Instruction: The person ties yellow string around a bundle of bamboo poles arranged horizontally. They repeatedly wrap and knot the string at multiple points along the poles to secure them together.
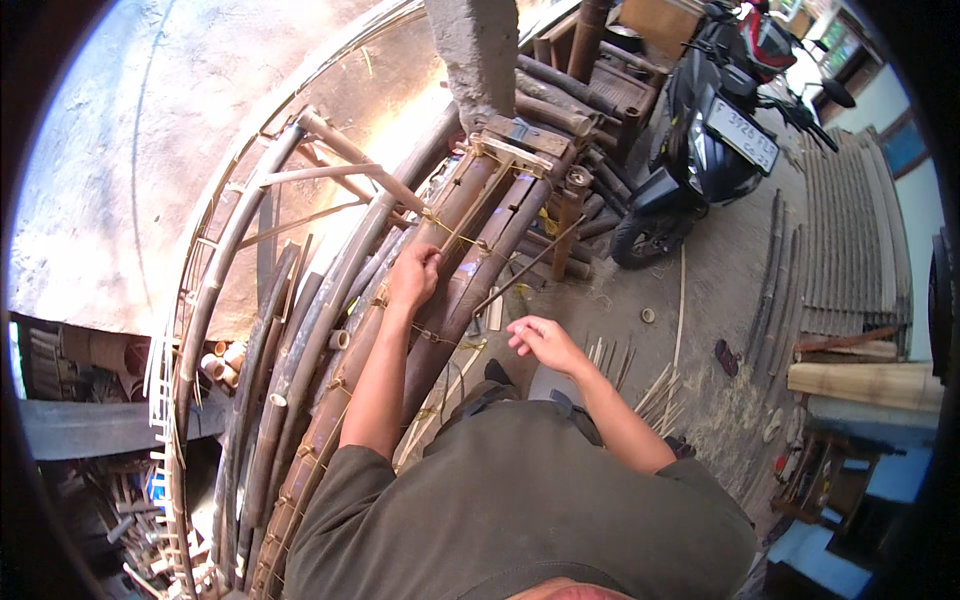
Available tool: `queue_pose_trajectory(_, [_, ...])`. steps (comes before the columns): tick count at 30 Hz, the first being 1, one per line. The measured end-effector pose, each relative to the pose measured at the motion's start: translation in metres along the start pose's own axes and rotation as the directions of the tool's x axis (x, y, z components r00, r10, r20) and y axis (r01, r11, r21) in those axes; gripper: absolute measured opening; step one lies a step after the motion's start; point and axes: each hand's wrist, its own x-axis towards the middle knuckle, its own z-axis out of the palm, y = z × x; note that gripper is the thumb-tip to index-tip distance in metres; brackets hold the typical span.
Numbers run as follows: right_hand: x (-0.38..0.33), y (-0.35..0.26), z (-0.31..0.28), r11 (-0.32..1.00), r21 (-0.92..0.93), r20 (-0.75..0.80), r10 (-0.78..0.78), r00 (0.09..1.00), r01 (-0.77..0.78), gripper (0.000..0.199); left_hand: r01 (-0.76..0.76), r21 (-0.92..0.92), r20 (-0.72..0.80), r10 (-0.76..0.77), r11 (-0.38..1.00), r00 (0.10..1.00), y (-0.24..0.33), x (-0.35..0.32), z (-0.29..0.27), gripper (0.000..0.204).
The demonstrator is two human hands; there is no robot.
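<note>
My left hand (414, 277) is over the long brown bamboo poles (452, 222), its fingers curled closed beside a lashed joint. Whatever is in its grasp, if anything, is too small to make out. To the right of the poles, in front of my torso, my right hand (543, 342) has its fingers bent together toward the bundle; I cannot make out anything between them. Yellowish cord (440, 220) is wound around the poles at several points. A loose-looking strand of cord (470, 345) lies between the poles and my right hand.
A concrete post (475, 60) rises at the far end of the bundle. A curved bamboo frame (215, 260) bends along the left. At the upper right stands a black motorcycle (700, 140). Thin split strips (660, 400) lie on the floor, near stacked corrugated sheets (850, 230).
</note>
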Motion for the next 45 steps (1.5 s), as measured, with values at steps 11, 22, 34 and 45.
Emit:
queue_pose_trajectory(11, [0.124, -0.049, -0.044, 0.478, 0.808, 0.212, 0.31, 0.927, -0.345, 0.024, 0.182, 0.161, -0.237, -0.141, 0.97, 0.961, 0.021, 0.022, 0.064, 0.017])
queue_pose_trajectory(22, [0.185, -0.205, 0.071, 0.764, -0.119, 0.733, -0.364, 0.575, 0.634, 0.029, 0.086, 0.169, -0.411, -0.009, 0.982, 0.912, 0.021, 0.017, 0.094, 0.019])
queue_pose_trajectory(34, [0.18, -0.164, -0.034, 0.733, -0.159, 0.884, -0.193, 0.427, 0.661, 0.035, 0.164, 0.327, -0.498, 0.023, 0.931, 0.867, -0.002, 0.006, 0.102, 0.02])
queue_pose_trajectory(45, [0.128, -0.072, -0.065, 0.609, -0.404, 0.702, -0.273, 0.658, 0.683, 0.039, 0.319, -0.414, -0.4, -0.486, 0.852, 0.777, -0.009, 0.149, 0.012, 0.032])
